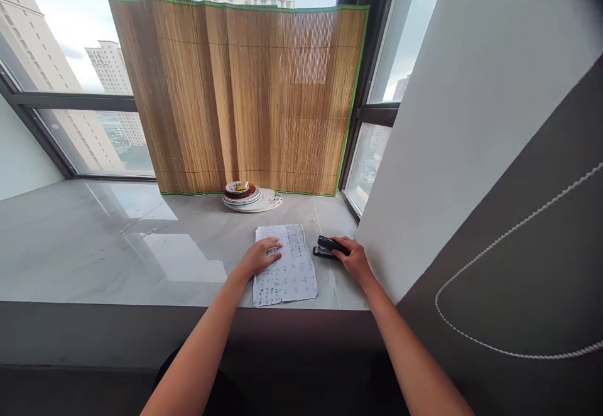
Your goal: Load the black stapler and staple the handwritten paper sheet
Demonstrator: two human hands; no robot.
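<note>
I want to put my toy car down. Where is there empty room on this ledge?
The bare patch is the grey ledge left of the paper, out to the window. A narrow strip lies between the plates and the paper. The right side is crowded: left hand on the paper, right hand on the stapler, against the white wall.

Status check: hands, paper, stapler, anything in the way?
Left hand flat on the printed paper. Right hand grips the black stapler beside the paper's right edge. Plate stack sits behind, apart from both.
</note>
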